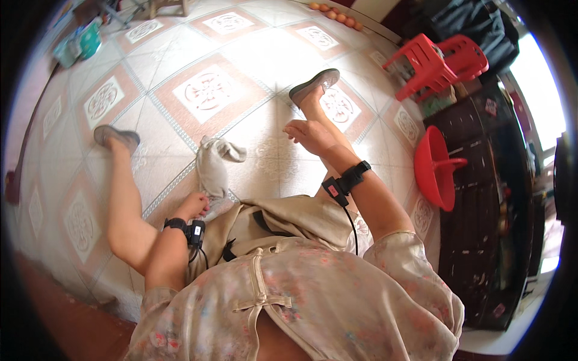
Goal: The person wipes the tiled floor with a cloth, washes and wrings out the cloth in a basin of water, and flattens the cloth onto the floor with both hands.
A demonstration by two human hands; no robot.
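My left hand (193, 205) is low between my legs, its fingers curled at the lower end of a grey cloth (212, 169). The upper end of this cloth is bunched and folds over to the right. Its lower end looks blurred beside my fingers. My right hand (309, 135) is raised in front of my right shin, fingers loosely bent, with nothing visible in it. Across my lap lies shiny beige fabric (289, 216) with dark straps or bands. A black band with a small box is strapped on each wrist.
Patterned tiles (207, 92) cover the floor. At right are a red plastic basin (429, 171), a red plastic chair (424, 63) and a dark cabinet (467, 234). A teal container (90, 38) stands at far left. Several orange round objects (341, 18) lie along the far wall.
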